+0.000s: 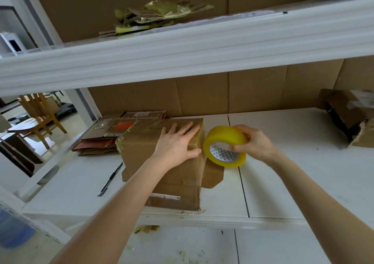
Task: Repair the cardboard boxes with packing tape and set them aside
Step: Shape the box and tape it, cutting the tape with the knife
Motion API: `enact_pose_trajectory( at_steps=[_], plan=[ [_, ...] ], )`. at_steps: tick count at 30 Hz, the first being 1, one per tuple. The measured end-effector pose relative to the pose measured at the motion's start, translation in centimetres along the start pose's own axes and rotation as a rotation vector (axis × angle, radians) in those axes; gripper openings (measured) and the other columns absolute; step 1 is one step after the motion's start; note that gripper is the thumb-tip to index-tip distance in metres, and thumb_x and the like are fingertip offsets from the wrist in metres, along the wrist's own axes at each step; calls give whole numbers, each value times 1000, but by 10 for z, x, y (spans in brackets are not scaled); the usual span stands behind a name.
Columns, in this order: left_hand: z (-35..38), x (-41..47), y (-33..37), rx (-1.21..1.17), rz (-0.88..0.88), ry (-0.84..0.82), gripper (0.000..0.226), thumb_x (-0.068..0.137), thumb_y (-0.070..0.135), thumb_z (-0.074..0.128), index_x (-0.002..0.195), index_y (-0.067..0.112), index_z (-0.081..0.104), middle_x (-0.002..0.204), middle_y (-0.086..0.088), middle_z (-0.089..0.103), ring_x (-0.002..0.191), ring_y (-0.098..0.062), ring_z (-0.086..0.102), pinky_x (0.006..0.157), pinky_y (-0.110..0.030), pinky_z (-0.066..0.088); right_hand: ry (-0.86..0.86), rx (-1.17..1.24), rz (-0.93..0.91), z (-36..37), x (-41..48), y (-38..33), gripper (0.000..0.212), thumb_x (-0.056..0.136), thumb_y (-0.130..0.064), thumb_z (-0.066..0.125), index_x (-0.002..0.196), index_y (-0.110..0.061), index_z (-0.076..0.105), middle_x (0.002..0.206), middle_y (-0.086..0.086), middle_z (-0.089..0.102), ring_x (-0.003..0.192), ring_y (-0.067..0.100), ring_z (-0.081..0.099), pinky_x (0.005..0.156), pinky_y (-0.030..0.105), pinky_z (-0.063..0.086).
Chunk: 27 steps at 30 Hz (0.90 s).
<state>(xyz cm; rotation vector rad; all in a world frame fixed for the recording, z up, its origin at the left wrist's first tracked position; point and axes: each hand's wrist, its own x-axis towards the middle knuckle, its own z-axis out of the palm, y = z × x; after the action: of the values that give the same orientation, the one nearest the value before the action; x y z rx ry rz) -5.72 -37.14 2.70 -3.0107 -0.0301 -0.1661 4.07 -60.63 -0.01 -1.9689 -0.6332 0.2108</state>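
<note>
Under the straight, spread fingers (183, 131) of the left hand (178, 144) stands the cardboard box (141, 158), upright on the white shelf board (293, 162) with its near bottom edge at the board's front lip. The palm lies flat on the box's glossy, taped top and the thumb reaches toward the top right edge; nothing is gripped by this hand. Just past that thumb, hard by the same edge, the right hand (256, 142) holds the yellow tape roll (224, 138) tilted, its fingers curled over the outer rim and the thumb laid across the patterned core. Whether the roll touches the box cannot be told. Below the roll a loose flap (212, 175) sticks out sideways from the box's right side onto the board. Left of the left forearm a dark pen-like tool (110, 179) lies on the board, apart from the box. Beyond the left fingertips a stack of flattened cartons (105, 134) lies against the box's far left corner. Well to the right of the right hand sits a torn box (352, 113). On the upper shelf (182, 49) above both hands rests a heap of tape scraps (159, 14) and cardboard bits.
</note>
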Motion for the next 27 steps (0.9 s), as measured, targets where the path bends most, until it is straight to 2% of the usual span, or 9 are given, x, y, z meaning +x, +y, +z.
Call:
enact_pose_trajectory(
  at_steps=[5,8,11,14,16,18,21,24,27],
  plan=[
    [10,-18,-14,-72,82,187,79,85,66,46,151,27,23,158,6,20,145,-20,19,117,-39,15,67,1,5,26,0,-4,57,73,-22,82,123,-29,54,108,-3,61,96,17,60,83,36,55],
    [10,-31,-17,-199,46,342,71,83,64,52,141,22,46,148,2,42,136,-15,38,114,-38,22,120,34,13,26,2,-3,51,72,-17,83,111,-34,56,97,-8,63,87,8,61,75,28,53],
    [15,-54,-31,-257,-42,546,45,90,46,55,123,17,63,128,-1,60,119,-17,54,109,-40,30,172,92,37,29,5,-3,51,68,-8,83,105,-35,59,92,-12,64,84,1,61,61,16,47],
    [26,-75,-61,-276,-176,717,23,92,26,58,108,12,68,110,-6,63,102,-21,57,91,-35,44,175,127,62,32,9,2,53,69,-5,82,113,-27,62,98,-4,65,88,9,62,64,20,47],
    [36,-87,-83,-368,-350,781,10,91,15,57,97,10,62,97,-5,58,89,-20,54,70,-25,43,179,124,71,33,10,5,54,69,-7,82,116,-26,63,102,1,66,92,17,63,69,27,48],
    [51,-97,-108,-460,-546,739,3,93,11,53,94,10,55,92,-2,52,83,-19,52,62,-20,36,189,122,72,34,11,4,50,69,-7,82,108,-33,64,100,-2,67,92,15,63,67,25,47],
    [86,-108,-145,-413,-738,423,16,95,15,50,110,10,53,108,-7,51,100,-23,50,68,-28,42,180,119,76,34,11,2,46,68,-6,82,97,-39,65,98,-4,68,91,13,64,65,23,47],
    [114,-117,-170,-281,-807,71,23,96,23,47,116,12,47,118,-10,49,108,-24,47,72,-32,44,173,101,90,34,10,-1,46,68,-7,82,97,-40,65,100,-2,69,92,14,64,67,25,47],
    [127,-119,-180,-213,-823,-57,21,97,22,46,115,12,47,116,-9,50,106,-25,51,70,-33,47,161,102,96,35,10,-3,47,68,-6,81,98,-38,66,100,1,69,93,17,66,70,27,49]
  ],
)
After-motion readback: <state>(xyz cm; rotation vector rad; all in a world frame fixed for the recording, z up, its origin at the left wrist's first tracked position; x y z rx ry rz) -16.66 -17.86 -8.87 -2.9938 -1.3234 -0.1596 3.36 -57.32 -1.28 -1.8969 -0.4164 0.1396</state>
